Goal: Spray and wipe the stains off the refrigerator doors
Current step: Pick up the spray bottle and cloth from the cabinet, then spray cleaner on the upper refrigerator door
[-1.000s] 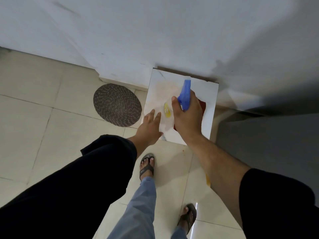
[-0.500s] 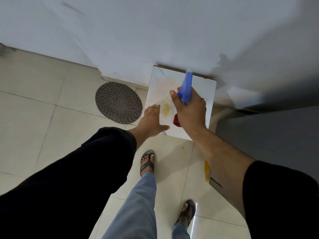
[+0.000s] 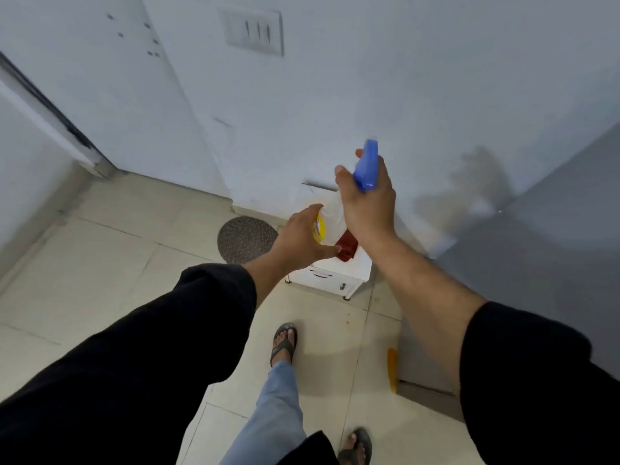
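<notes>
Clamped the spray bottle [image 3: 366,166] by its blue head in the right hand [image 3: 367,209], long axis hanging downward, and held the empty left hand [image 3: 302,239], fingers [image 3: 310,209] apart, nearer the red cloth [image 3: 347,248] on the white table [image 3: 328,278], refrigerator door [image 3: 553,270] off right.

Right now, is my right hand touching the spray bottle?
Touching. The head view shows the right hand gripping the spray bottle below its blue head.
</notes>
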